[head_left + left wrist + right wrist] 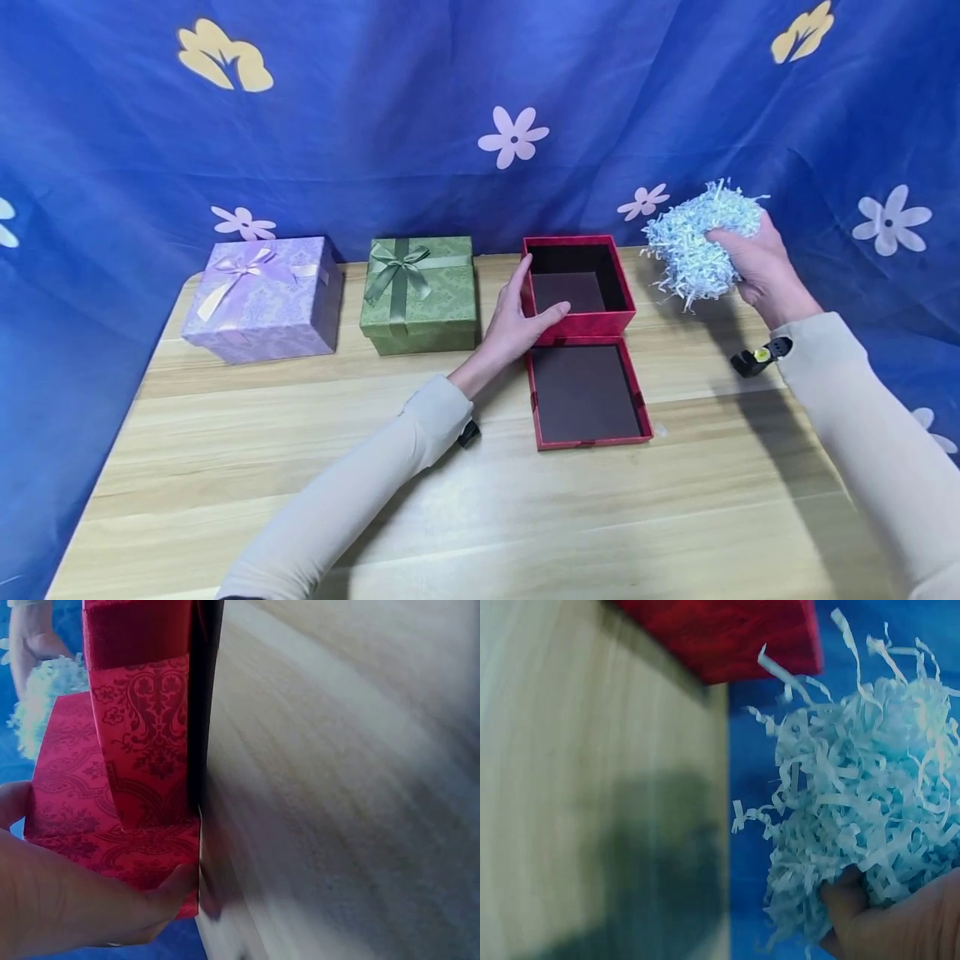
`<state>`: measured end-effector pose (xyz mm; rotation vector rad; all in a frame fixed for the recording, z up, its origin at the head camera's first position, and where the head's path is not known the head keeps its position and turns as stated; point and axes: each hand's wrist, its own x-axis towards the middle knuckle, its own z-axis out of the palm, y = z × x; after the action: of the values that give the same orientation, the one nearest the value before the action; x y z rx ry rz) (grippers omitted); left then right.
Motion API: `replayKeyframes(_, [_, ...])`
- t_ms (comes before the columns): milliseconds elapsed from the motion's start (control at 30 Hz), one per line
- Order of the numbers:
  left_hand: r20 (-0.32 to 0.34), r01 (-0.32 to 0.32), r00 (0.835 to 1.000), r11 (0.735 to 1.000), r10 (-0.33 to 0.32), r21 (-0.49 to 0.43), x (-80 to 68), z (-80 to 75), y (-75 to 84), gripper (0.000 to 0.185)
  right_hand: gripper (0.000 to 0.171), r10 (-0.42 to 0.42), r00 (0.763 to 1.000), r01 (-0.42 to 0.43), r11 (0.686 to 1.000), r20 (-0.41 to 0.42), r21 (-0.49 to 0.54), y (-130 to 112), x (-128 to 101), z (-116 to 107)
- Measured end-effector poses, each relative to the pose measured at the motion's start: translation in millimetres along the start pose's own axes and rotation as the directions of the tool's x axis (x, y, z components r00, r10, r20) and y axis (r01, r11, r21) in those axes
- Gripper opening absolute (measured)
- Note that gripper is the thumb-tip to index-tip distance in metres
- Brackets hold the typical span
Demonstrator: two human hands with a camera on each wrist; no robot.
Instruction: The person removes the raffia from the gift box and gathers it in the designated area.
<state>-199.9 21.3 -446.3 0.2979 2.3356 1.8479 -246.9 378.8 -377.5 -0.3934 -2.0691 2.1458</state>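
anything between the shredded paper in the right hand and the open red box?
Nothing. In the head view, only bare table separates the shredded paper in the right hand from the red box.

The right hand [889, 922] is cut off at the corner of its wrist picture, so only a bit of thumb shows under the paper shreds [855, 802]; the left hand [67, 900] is cut off too; the table [337, 787] beside it looks blurry.
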Motion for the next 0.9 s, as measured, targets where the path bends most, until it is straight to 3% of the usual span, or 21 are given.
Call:
replayKeyframes(100, [0.003,-0.001,1.0,1.0,0.001,-0.002,0.9,-0.2,0.2,0.102,0.07,0.059,0.996,-0.062,0.998,-0.069,-0.031,12,9,-1])
replayKeyframes(233, [0.016,0.0,1.0,1.0,0.0,0.015,1.6,0.0,1.0,0.103,0.094,0.125,0.985,-0.147,0.969,-0.117,-0.199,26,24,0])
replayKeyframes(300, [0.018,0.001,1.0,1.0,-0.002,0.03,1.2,0.2,1.5,0.103,0.104,0.132,0.984,-0.16,0.949,-0.118,-0.273,34,32,1])
replayKeyframes(467, [0.012,0.004,1.0,0.999,-0.004,0.039,-0.6,0.9,0.2,0.102,0.107,0.127,0.98,-0.174,0.922,-0.156,-0.345,53,48,4])
replayKeyframes(600, [0.015,0.0,1.0,0.999,-0.001,0.041,-1.9,1.4,-0.9,0.103,0.118,0.167,0.964,-0.244,0.864,-0.206,-0.44,59,51,8])
replayKeyframes(767, [0.016,0.0,1.0,0.999,-0.001,0.04,-0.5,0.0,-0.3,0.103,0.13,0.21,0.96,-0.279,0.802,-0.187,-0.529,54,51,17])
replayKeyframes(900, [0.011,-0.003,1.0,1.0,0.003,0.027,-0.3,-1.4,-0.6,0.103,0.129,0.244,0.959,-0.284,0.827,-0.146,-0.485,48,49,21])
